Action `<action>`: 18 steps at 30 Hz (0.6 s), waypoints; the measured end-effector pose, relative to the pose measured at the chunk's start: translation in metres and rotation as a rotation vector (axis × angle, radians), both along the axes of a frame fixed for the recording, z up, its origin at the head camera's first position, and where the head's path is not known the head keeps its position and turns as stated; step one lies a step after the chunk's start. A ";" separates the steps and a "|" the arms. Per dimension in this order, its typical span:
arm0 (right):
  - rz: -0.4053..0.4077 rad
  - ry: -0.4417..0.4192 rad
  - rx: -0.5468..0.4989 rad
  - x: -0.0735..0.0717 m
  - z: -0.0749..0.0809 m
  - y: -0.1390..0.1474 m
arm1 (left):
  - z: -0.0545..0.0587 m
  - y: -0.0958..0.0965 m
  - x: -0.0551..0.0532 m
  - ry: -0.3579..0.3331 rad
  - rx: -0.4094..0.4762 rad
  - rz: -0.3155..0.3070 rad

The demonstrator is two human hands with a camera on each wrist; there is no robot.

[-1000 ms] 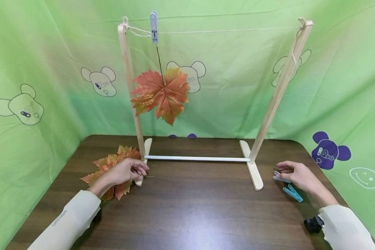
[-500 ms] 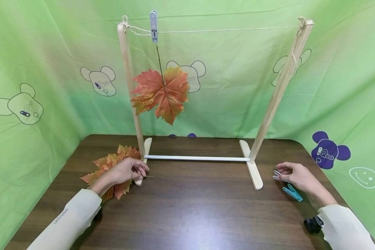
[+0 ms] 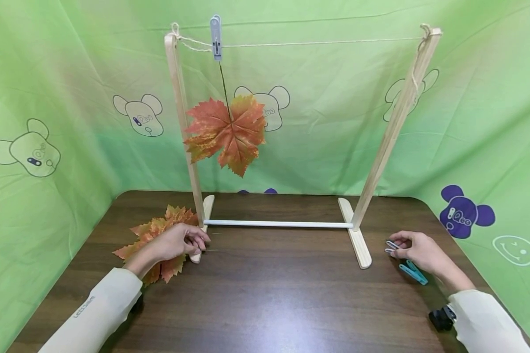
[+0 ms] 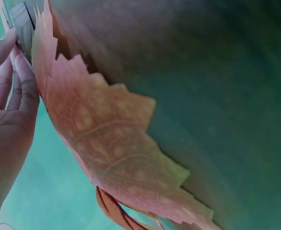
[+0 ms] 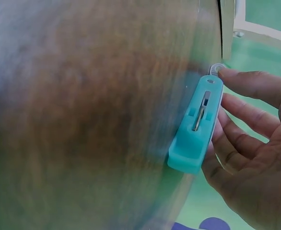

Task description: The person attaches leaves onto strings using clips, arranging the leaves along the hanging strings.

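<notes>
In the head view my left hand [image 3: 181, 241] lies over orange artificial maple leaves [image 3: 152, 230] on the left of the table. Its thumb and index finger pinch a leaf stem, with thin stems poking out past the fingertips. On the right, my right hand [image 3: 417, 249] holds a grey clothespin [image 3: 392, 246] between thumb and fingers. The right wrist view shows only the end of that grey clothespin [image 5: 217, 68], behind a teal clothespin [image 5: 193, 132] lying beside the hand. Another maple leaf [image 3: 229, 130] hangs by its stem from a grey-blue clothespin [image 3: 216, 38] on the string.
A wooden frame stands at the table's back, with a left post [image 3: 183, 113], a right post [image 3: 393, 132] and string [image 3: 313, 43] tied between their tops. A white bar [image 3: 278, 224] joins the feet low down. Green printed cloth [image 3: 313, 147] surrounds the brown table [image 3: 265, 294].
My right hand's fingers have drawn in around the grey clothespin, which has turned so its ends face left. The left hand stays where it was over the leaves.
</notes>
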State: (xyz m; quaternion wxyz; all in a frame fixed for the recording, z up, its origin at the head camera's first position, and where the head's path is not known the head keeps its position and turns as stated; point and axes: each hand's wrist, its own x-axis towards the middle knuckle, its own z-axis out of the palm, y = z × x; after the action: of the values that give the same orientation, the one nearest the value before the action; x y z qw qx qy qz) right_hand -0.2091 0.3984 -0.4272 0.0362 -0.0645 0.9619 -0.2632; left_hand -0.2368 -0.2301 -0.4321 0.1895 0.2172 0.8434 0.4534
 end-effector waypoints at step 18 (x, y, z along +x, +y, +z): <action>0.016 0.039 0.037 -0.003 -0.002 -0.002 | 0.000 0.001 0.000 -0.007 -0.030 0.005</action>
State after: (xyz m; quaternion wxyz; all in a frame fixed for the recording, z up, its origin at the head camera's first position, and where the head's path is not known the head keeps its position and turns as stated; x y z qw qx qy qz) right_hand -0.2123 0.3960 -0.4290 0.0208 -0.0768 0.9666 -0.2438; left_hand -0.2368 -0.2293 -0.4316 0.1945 0.2106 0.8500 0.4420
